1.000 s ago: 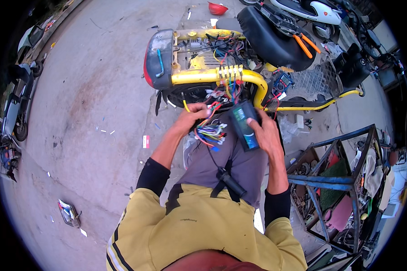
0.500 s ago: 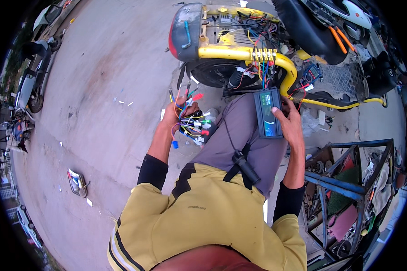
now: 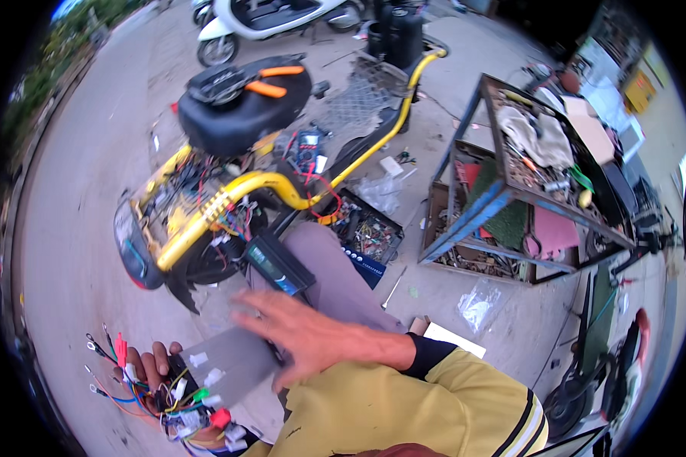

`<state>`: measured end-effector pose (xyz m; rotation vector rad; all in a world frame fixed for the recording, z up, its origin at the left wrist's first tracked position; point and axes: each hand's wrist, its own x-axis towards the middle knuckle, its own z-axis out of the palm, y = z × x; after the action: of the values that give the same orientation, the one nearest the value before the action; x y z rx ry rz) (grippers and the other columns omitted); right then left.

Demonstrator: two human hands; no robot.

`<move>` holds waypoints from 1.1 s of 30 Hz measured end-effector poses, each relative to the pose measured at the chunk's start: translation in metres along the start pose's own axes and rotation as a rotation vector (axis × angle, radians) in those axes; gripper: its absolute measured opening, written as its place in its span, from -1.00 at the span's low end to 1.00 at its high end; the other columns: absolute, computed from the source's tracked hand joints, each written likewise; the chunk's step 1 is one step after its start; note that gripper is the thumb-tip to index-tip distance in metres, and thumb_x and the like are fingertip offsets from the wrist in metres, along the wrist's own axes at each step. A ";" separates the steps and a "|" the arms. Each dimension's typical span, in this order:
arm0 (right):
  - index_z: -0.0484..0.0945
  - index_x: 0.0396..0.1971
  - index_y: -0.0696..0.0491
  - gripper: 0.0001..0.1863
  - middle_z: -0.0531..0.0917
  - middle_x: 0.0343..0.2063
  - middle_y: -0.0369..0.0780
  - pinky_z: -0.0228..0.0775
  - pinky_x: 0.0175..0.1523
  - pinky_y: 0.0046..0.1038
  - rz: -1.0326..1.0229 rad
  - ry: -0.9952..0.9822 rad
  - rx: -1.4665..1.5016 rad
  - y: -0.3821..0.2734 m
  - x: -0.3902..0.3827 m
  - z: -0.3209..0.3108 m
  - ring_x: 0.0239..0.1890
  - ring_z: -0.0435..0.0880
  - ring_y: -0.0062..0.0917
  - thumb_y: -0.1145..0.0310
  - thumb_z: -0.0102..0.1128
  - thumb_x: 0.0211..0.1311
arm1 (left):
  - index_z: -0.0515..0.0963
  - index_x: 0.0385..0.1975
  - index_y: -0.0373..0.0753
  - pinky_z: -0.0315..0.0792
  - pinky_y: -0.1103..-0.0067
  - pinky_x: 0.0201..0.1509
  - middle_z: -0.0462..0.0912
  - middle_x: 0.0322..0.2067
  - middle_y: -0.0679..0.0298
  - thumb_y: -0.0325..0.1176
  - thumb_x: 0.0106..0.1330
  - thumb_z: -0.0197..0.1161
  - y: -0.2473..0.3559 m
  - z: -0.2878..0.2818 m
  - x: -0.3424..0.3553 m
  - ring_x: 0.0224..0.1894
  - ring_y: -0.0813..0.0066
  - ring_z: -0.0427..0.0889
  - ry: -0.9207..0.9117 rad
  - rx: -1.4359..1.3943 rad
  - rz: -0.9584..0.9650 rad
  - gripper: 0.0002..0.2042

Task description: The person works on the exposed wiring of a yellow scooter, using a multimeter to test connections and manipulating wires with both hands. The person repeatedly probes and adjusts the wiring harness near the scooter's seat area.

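Observation:
At the lower left, my left hand [image 3: 154, 361] is closed around a wiring harness [image 3: 194, 411]. Its loose ends carry ring terminals and white, green and red plug connectors. My right hand [image 3: 305, 327] is slightly blurred, with its fingers spread and nothing in them, above my grey-trousered leg [image 3: 232, 365]. Beyond it, a black controller box [image 3: 280, 263] with a lit or shiny blue end rests by my other knee, beside the yellow scooter frame [image 3: 240, 186]. Wires run from the frame's row of brass terminals [image 3: 209, 209] down toward the box.
A black seat [image 3: 244, 114] bears orange-handled pliers [image 3: 270, 81]. Near the frame lie a multimeter [image 3: 307, 148] and a black tray of small parts [image 3: 366, 228]. A blue metal tool cart [image 3: 503, 190] stands to the right. A white scooter [image 3: 274, 19] is parked behind.
The view has swung to the right. My right hand has let go of the controller box and moved back toward my body, fingers spreading. My left hand still holds the harness.

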<state>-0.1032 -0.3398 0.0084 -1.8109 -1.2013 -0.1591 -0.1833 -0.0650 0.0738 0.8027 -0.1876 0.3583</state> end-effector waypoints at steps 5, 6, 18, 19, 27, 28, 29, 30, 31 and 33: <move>-0.01 0.61 0.30 0.42 0.29 0.40 0.18 0.19 0.49 0.01 0.041 0.119 -0.008 -0.014 -0.025 0.019 0.34 0.39 0.10 -0.02 0.69 -0.16 | 0.39 -0.25 -0.10 0.35 0.12 0.31 0.43 -0.60 0.41 0.17 0.70 -0.09 -0.033 0.020 0.038 -0.18 0.36 0.45 -0.337 -0.164 -0.255 -0.55; -0.01 0.61 0.30 0.42 0.29 0.40 0.18 0.20 0.49 0.00 0.097 0.139 -0.028 -0.014 -0.034 0.006 0.35 0.39 0.10 -0.03 0.69 -0.15 | 0.45 -0.18 -0.13 0.38 0.12 0.27 0.43 -0.57 0.38 0.16 0.70 -0.11 -0.047 0.040 0.037 -0.20 0.35 0.45 -0.271 -0.192 -0.237 -0.54; -0.02 0.62 0.32 0.35 0.26 0.52 0.22 0.15 0.59 -0.19 0.538 0.986 -0.128 0.025 -0.072 -0.151 0.57 0.30 -0.11 -0.08 0.63 0.03 | 0.39 0.37 -0.46 0.50 0.28 0.36 0.71 0.10 -0.10 -0.15 0.45 0.32 -0.148 0.094 0.038 0.16 0.16 0.71 -0.477 0.371 -0.298 -0.37; -0.01 0.62 0.33 0.35 0.30 0.49 0.23 0.17 0.58 -0.20 0.589 1.003 -0.158 0.051 -0.065 -0.167 0.54 0.34 -0.09 -0.07 0.62 0.02 | 0.43 0.33 -0.44 0.51 0.29 0.34 0.75 0.01 -0.05 -0.21 0.46 0.34 -0.147 0.087 0.031 0.10 0.18 0.74 -0.469 0.412 -0.341 -0.44; 0.16 0.60 0.19 0.32 0.48 0.32 0.26 0.40 0.43 -0.05 1.007 0.851 -0.460 0.337 -0.011 -0.246 0.32 0.56 0.12 -0.15 0.65 -0.11 | 0.61 0.09 -0.45 0.55 0.40 0.21 0.77 -0.03 0.06 -0.51 0.36 0.35 -0.143 -0.021 -0.024 0.06 0.29 0.74 -0.175 0.732 -0.366 -0.67; 0.18 0.60 0.14 0.31 0.48 0.31 0.25 0.42 0.41 -0.04 1.090 0.797 -0.446 0.370 -0.008 -0.248 0.31 0.57 0.12 -0.16 0.65 -0.13 | 0.63 0.06 -0.44 0.56 0.41 0.19 0.78 -0.04 0.08 -0.53 0.36 0.34 -0.141 -0.034 -0.032 0.05 0.32 0.74 -0.099 0.765 -0.370 -0.70; 0.20 0.60 0.06 0.29 0.49 0.30 0.24 0.43 0.40 -0.03 1.136 0.764 -0.467 0.405 -0.010 -0.251 0.31 0.57 0.11 -0.17 0.65 -0.13 | 0.63 0.06 -0.44 0.56 0.43 0.19 0.78 -0.04 0.08 -0.52 0.37 0.35 -0.140 -0.042 -0.039 0.05 0.33 0.74 -0.018 0.746 -0.406 -0.71; 0.22 0.61 -0.03 0.28 0.49 0.30 0.23 0.44 0.39 -0.01 1.184 0.725 -0.489 0.433 -0.009 -0.249 0.31 0.58 0.09 -0.18 0.65 -0.14 | 0.63 0.06 -0.45 0.56 0.44 0.18 0.78 -0.05 0.08 -0.51 0.37 0.35 -0.138 -0.049 -0.047 0.04 0.35 0.74 0.067 0.725 -0.443 -0.71; 0.24 0.61 -0.09 0.25 0.50 0.29 0.21 0.46 0.37 0.01 1.242 0.677 -0.575 0.443 0.007 -0.238 0.32 0.58 0.09 -0.19 0.65 -0.13 | 0.62 0.06 -0.45 0.55 0.45 0.17 0.78 -0.05 0.08 -0.50 0.38 0.36 -0.135 -0.056 -0.058 0.04 0.36 0.73 0.169 0.709 -0.475 -0.71; 0.26 0.59 -0.10 0.20 0.48 0.31 0.18 0.33 0.45 0.08 1.261 0.566 -0.673 0.470 0.023 -0.237 0.39 0.50 0.08 -0.20 0.64 -0.07 | 0.59 0.11 -0.41 0.51 0.39 0.30 0.73 0.04 0.08 -0.52 0.47 0.31 -0.136 -0.081 -0.080 0.12 0.31 0.70 0.255 0.731 -0.536 -0.73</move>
<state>0.3593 -0.5448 -0.1364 -2.5122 0.5583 -0.3230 -0.2024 -0.1124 -0.0961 1.4693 0.4223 0.0030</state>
